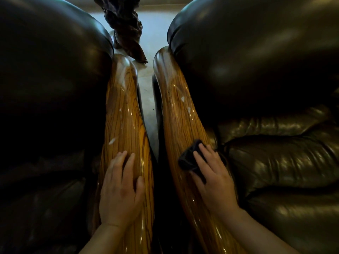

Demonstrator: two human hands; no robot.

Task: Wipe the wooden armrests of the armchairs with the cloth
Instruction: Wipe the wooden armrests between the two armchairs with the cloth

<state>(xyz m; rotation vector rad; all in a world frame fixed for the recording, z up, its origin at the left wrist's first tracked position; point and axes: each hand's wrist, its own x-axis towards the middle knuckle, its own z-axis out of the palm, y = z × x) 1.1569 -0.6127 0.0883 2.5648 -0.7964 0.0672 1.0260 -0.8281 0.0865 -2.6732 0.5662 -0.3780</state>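
The cloth (190, 158), dark and bunched, lies on the glossy wooden armrest (180, 114) of the right-hand armchair (256, 57), pinned under the fingers of the person's right hand (216, 177). The hand presses flat on the cloth with fingers spread rather than curled, so the fabric is held down against the wood, not gathered into a fist. Part of the cloth shows beyond the fingertips and along the thumb side of the hand, toward the gap between the two chairs.

Across that narrow gap from the cloth, the left hand (120, 189) rests palm-down and unclenched on the matching armrest (124, 110) of the left-hand armchair (49, 74), grasping nothing, its fingers pointing up the length of the wood.

Both armrests are golden-brown with dark grain and a wet-looking shine. Small pale smears (112, 140) dot the left armrest just beyond the left hand's fingertips, and similar marks sit farther up the right armrest, well beyond the cloth. Dark leather cushions bulge on the outer side of each armrest; the seat cushion (286, 162) beside the cloth is deeply creased.

Beyond the far ends of the armrests, on the pale floor (157, 28) seen through the gap, stands a dark, gnarled carved piece (126, 24).
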